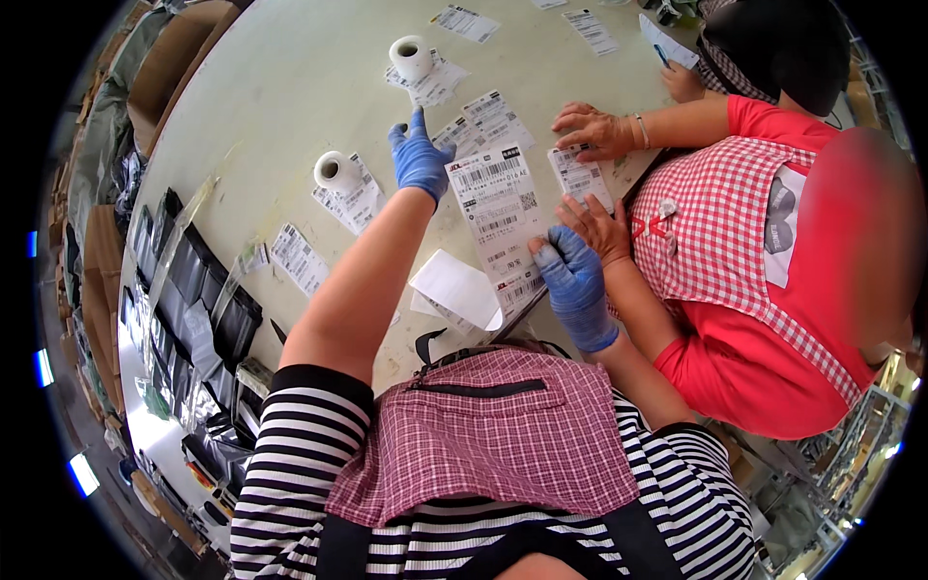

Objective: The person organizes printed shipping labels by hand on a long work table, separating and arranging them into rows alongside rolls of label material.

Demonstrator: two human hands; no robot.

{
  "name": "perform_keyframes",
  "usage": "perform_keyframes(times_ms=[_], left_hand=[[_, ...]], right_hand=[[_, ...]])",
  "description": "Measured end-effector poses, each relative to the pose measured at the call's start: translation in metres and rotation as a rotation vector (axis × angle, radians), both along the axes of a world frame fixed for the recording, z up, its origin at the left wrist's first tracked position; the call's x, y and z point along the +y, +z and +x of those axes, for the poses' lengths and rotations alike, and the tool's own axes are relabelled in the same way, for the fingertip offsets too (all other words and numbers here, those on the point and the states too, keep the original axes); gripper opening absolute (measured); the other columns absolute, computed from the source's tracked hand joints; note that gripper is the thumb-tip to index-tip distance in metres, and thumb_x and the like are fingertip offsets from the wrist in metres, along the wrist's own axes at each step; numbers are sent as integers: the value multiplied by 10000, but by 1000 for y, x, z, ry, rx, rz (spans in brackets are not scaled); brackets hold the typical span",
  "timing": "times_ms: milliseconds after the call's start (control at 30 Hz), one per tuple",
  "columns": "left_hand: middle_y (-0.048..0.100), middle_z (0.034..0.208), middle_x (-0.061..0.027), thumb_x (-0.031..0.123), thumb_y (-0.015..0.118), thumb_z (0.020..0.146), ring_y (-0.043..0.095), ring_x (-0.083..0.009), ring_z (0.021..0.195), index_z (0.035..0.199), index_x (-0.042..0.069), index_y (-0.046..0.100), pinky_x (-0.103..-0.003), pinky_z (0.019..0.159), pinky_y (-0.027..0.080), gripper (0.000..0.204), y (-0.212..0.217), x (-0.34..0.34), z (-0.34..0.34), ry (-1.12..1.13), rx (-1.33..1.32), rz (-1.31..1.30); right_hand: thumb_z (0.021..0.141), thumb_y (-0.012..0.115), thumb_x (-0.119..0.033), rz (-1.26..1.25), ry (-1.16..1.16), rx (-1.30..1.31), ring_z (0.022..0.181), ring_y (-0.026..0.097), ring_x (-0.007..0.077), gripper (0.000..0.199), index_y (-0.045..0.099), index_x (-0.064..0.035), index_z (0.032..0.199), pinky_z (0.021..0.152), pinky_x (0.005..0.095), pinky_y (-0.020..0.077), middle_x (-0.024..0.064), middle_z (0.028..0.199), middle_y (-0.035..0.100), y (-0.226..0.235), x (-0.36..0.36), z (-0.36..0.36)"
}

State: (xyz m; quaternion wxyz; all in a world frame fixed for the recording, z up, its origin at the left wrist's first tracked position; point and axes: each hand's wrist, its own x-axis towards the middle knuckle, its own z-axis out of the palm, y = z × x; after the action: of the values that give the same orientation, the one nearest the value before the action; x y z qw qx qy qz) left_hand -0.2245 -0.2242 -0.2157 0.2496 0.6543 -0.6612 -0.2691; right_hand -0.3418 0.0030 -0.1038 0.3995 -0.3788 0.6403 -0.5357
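Note:
My left hand (pixel 420 162), in a blue glove, is over the table with its index finger stretched away from me and its thumb apart. The thumb tip lies near the top corner of a long strip of white shipping labels (pixel 495 217). My right hand (pixel 573 290), also gloved in blue with a bare thumb tip, is closed at the strip's right edge, thumb against the paper. The strip's lower end reaches the table edge. Nearer to me a curled blank white sheet (pixel 457 288) lies on other labels. Beyond my left fingers are loose printed labels (pixel 498 118).
Two white rolls (pixel 411 58) (pixel 335 172) stand on labels on the table (pixel 280 87). Black plastic packages (pixel 198 290) lie at the left. On the right, a co-worker in a red checked apron (pixel 720 217) rests both hands by a label (pixel 578 172). Another person writes beyond.

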Motion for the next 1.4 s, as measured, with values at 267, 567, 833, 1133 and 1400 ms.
perform_keyframes(times_ms=[267,567,833,1133,1400], left_hand=[[617,1202,-182,658,365,930,597,-278,1096,1302,-18,521,-413,973,445,788,123,101,99,-480,1422,897],[628,1129,-144,324,642,892,619,-287,1064,1245,13,519,-437,937,507,487,190,186,143,-88,1602,644],[642,1096,-159,347,619,903,633,-334,1038,1233,49,528,-478,905,523,454,209,219,175,34,1667,497],[643,1112,-178,329,521,960,627,-343,1033,1217,46,536,-485,907,506,383,201,233,188,218,1763,389],[638,1120,-222,347,493,970,632,-333,993,1215,30,537,-446,890,519,403,199,234,201,292,1734,330]], right_hand=[[933,612,-161,-23,82,-21,609,453,45,175,588,-22,830,552,223,413,-20,661,525,43,4,26],[942,604,-204,-11,439,36,669,487,39,214,627,5,908,591,210,436,-15,700,563,81,27,77],[966,573,-258,23,555,-67,665,518,52,292,653,21,936,586,228,456,4,737,603,82,57,104],[965,573,-262,-67,508,51,592,510,64,286,654,7,914,536,250,449,38,654,587,78,60,127],[954,585,-253,-76,511,-62,568,519,63,275,656,1,875,503,251,447,36,655,601,68,52,143]])
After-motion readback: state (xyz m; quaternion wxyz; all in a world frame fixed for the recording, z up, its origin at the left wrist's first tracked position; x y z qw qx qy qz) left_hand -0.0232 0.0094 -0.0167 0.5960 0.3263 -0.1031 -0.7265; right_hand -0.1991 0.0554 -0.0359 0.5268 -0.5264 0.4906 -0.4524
